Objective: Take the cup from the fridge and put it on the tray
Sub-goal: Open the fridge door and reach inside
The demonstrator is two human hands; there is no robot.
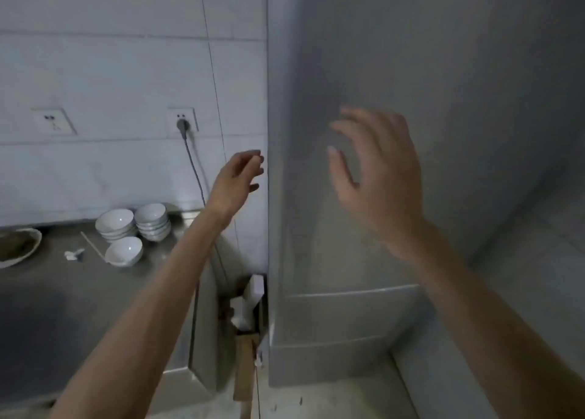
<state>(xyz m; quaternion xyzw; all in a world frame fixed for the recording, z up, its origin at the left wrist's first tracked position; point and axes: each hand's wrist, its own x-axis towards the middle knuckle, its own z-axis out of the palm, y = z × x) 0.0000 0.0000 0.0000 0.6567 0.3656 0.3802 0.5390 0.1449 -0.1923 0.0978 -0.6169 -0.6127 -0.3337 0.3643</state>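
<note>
A tall grey fridge [411,70] fills the right half of the view, its door closed. My left hand [237,178] reaches out to the fridge's left edge with fingers loosely curled, holding nothing. My right hand [376,178] is raised in front of the fridge door, fingers spread and empty, slightly blurred. Neither a cup nor a tray is in sight.
A steel counter [63,292] lies at the left. On it stand stacked white bowls [152,220], a single white bowl [124,251], a chopstick [92,247] and a shallow dish [17,246]. A plug and cable [182,124] hang on the tiled wall. A narrow gap [247,308] separates counter and fridge.
</note>
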